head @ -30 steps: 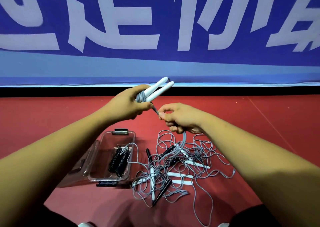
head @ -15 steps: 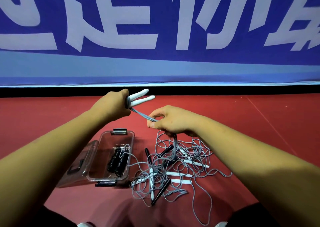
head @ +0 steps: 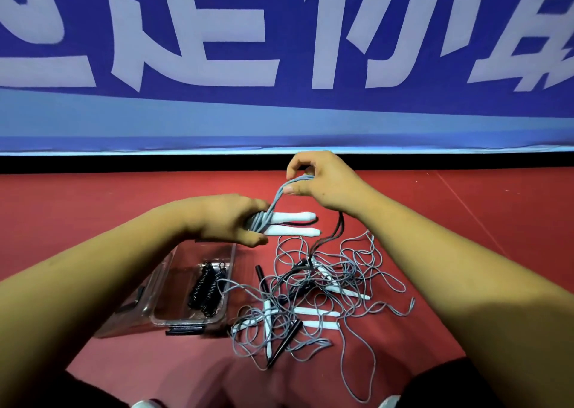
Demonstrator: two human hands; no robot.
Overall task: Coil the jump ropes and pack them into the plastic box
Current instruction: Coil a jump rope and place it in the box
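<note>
So the left hand (head: 223, 221) has dropped since half a second ago, and the two smooth white handles (head: 292, 217) it grips now lie level, wrapped in thin grey cord (head: 278, 199). The right hand (head: 326, 180) is now higher, pinching that cord. The clear plastic box (head: 180, 321) holds a springy black coil (head: 203, 289). There are tangled ropes (head: 313, 289) beside it on the red floor (head: 93, 205) and a blue banner (head: 279, 112) behind.

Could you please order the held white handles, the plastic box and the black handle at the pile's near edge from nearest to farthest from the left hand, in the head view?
1. White handles: held in the left hand.
2. Plastic box: just below it.
3. Black handle: farthest, down-right in the rope pile.
</note>
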